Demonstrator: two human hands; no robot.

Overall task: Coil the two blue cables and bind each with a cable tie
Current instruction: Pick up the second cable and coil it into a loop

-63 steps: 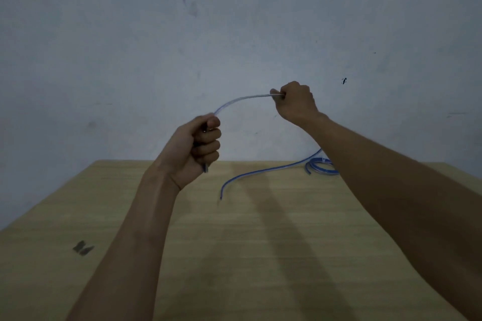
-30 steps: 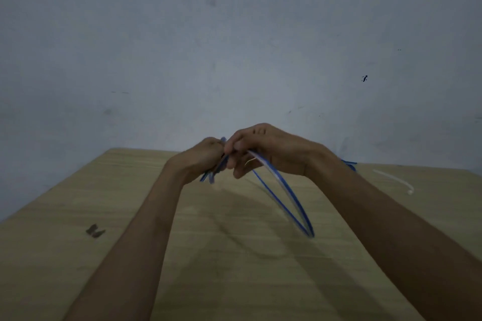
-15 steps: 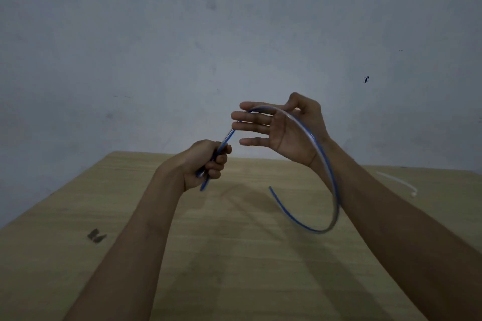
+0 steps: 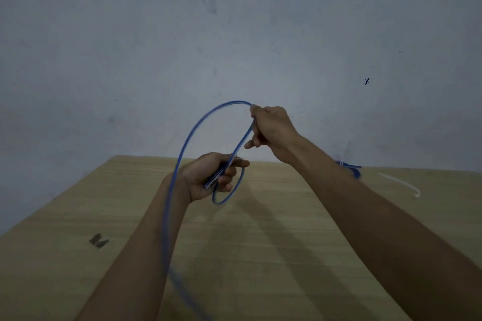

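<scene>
Gripping blue cable [image 4: 194, 128] with both hands at frame centre: left hand [image 4: 208, 177] clenching strands, right hand [image 4: 271, 126] pinching loop above bench [image 4: 260, 242].

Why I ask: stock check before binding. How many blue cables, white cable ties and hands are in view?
Blue cables: 2, the held cable and the far cable
White cable tie: 1
Hands: 2, left hand and right hand
Total: 5
</scene>
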